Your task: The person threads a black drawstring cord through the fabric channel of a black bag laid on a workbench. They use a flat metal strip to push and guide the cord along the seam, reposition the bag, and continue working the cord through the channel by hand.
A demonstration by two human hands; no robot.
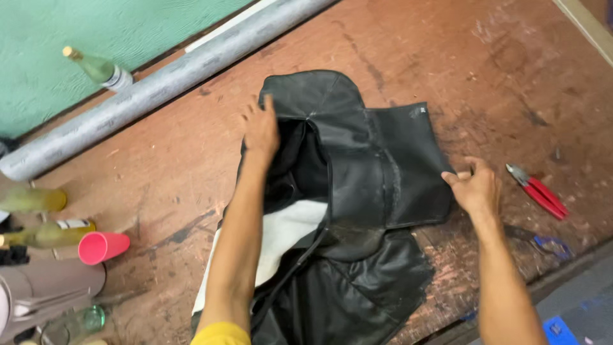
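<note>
Lying spread across the worn reddish-brown tabletop (159, 191), a black leather cover (357, 185) with a white lining (281, 236) is seen from the head camera, roughly in the middle of the view and reaching down to the bottom edge.

The left hand (260, 128) is laid on the upper left part of the cover, near its rounded top. Its grip is loose and open: the fingers are spread and pressed flat against the leather, and nothing is enclosed by them. The left forearm is stretched up from the bottom of the view, over the white lining, with a yellow sleeve (220, 334) showing at the lower edge.

The right hand (476, 188) is placed at the right edge of the cover. Its grip is narrow, the thumb and fingertips being closed on the leather's edge, with the knuckles bent and the wrist turned slightly inward. The right forearm is extended from the lower right corner.

Red-handled pliers (539, 191) are seen on the tabletop just right of the right hand, not touched by it. A grey tube (159, 80) is laid diagonally along the far side, beside a green wall (64, 25). Glass bottles (48, 233) and a pink cup (102, 247) are gathered at the left edge.
</note>
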